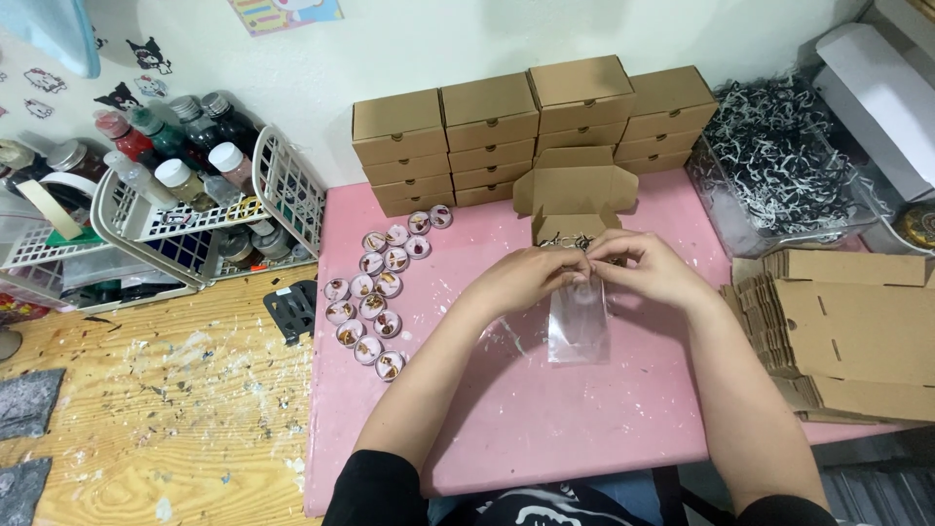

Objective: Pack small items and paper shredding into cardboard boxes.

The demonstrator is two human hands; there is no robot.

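Observation:
My left hand [526, 278] and my right hand [651, 268] meet above the pink mat [506, 409], both pinching the top of a small clear plastic bag [579, 326] that hangs down between them. Something small with a metal ring sits at the bag's mouth, mostly hidden by my fingers. Just behind my hands stands an open brown cardboard box [575, 195] with its lid up. Several round resin charms [375, 292] lie in rows on the mat to the left of my left hand.
Closed brown boxes [531, 122] are stacked against the wall. Flat unfolded box blanks [838, 331] pile up at the right. A clear bin of shredded paper [779, 156] stands at back right. White baskets with bottles [185, 185] sit at left on the wooden table [156, 409].

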